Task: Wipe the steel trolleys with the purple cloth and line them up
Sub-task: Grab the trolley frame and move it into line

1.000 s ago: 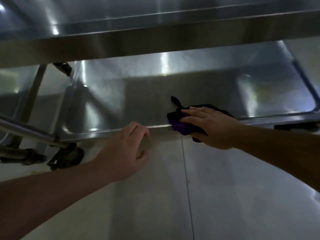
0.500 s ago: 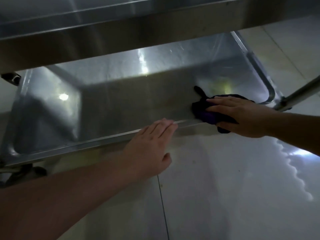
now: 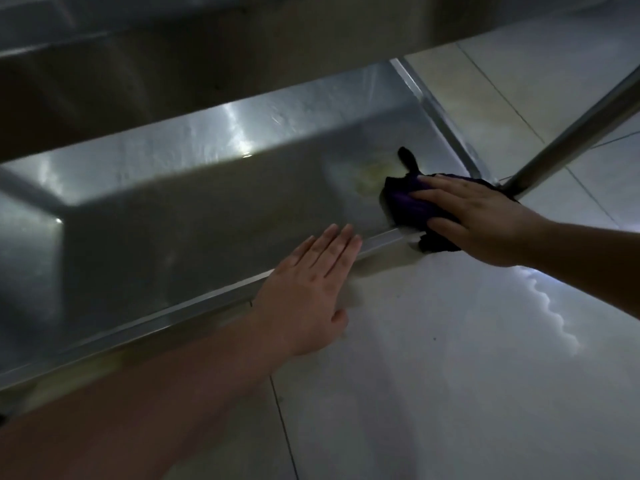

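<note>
Under the trolley's upper tier, on the lower shelf (image 3: 194, 216), everything I name sits relative to that shelf's near rim. Farthest left along the rim, my left hand (image 3: 308, 292) lies flat, fingers straight and together, fingertips over the rim, the palm out over the floor (image 3: 450, 375); it holds nothing. Further right, at the shelf's near right corner, my right hand (image 3: 481, 220) presses the purple cloth (image 3: 412, 206) down with spread, fairly straight fingers; the cloth is bunched, part on the shelf and part draped over the rim, one tail sticking up behind. Just beyond the cloth a yellowish smear (image 3: 367, 174) shows on the steel. Right of the corner rises the trolley's leg (image 3: 568, 126). My worry: with only a flat palm on it, the cloth could slip off the rim, or the trolley could roll away if I push hard, since my left hand merely rests
</note>
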Demonstrator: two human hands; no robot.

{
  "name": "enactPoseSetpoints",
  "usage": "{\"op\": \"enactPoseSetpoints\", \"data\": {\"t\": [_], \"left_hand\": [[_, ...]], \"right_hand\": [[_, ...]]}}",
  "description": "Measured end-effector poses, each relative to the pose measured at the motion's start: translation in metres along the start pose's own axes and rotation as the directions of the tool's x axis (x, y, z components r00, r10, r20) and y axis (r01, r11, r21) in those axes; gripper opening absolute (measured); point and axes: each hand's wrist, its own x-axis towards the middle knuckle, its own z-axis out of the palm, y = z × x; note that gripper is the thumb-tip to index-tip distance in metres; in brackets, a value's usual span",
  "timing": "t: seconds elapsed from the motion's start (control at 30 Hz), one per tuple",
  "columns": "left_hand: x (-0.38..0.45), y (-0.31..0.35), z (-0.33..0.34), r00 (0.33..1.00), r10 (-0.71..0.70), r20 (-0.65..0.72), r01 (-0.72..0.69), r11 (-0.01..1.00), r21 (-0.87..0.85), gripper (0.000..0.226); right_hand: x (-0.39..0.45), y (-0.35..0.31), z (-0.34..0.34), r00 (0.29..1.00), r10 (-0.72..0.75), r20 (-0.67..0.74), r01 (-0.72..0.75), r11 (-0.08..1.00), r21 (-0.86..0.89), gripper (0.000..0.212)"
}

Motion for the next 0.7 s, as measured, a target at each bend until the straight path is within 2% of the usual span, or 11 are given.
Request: {"op": "enactPoseSetpoints", "data": {"t": [0.17,0.27,0.4,0.5,0.57,0.63,0.7], "left_hand": [[-0.003,-0.003,0.003,0.999,0.037,-0.006,-0.037,0.999,-0.008,0.106],[-0.003,-0.003,0.001,0.999,0.033,-0.006,-0.033,0.999,-0.028,0.107],[-0.004,-0.003,0.001,0.999,0.044,-0.007,-0.044,0.998,-0.042,0.108],[-0.005,-0.005,0.002,0.999,0.039,-0.012,-0.040,0.998,-0.047,0.107],[-0.004,-0.006,0.003,0.999,0.037,-0.005,-0.038,0.998,-0.053,0.106],[-0.003,-0.005,0.004,0.999,0.034,0.003,-0.033,0.998,-0.055,0.105],[-0.003,-0.005,0.003,0.999,0.037,0.012,-0.036,0.998,-0.052,0.105]], "right_hand": [[0.014,-0.007,0.016,0.964,0.201,-0.172,-0.182,0.975,0.125,0.065],[0.052,0.000,0.013,0.933,0.315,-0.172,-0.284,0.941,0.181,0.068],[0.108,0.005,-0.010,0.895,0.365,-0.255,-0.304,0.920,0.247,0.067],[0.123,-0.015,-0.008,0.874,0.378,-0.305,-0.306,0.916,0.259,0.063],[0.112,-0.035,0.004,0.911,0.296,-0.285,-0.240,0.946,0.217,0.061],[0.084,-0.048,0.016,0.966,0.120,-0.231,-0.091,0.987,0.130,0.062],[0.053,-0.050,0.023,0.987,-0.071,-0.147,0.084,0.993,0.086,0.065]]}}
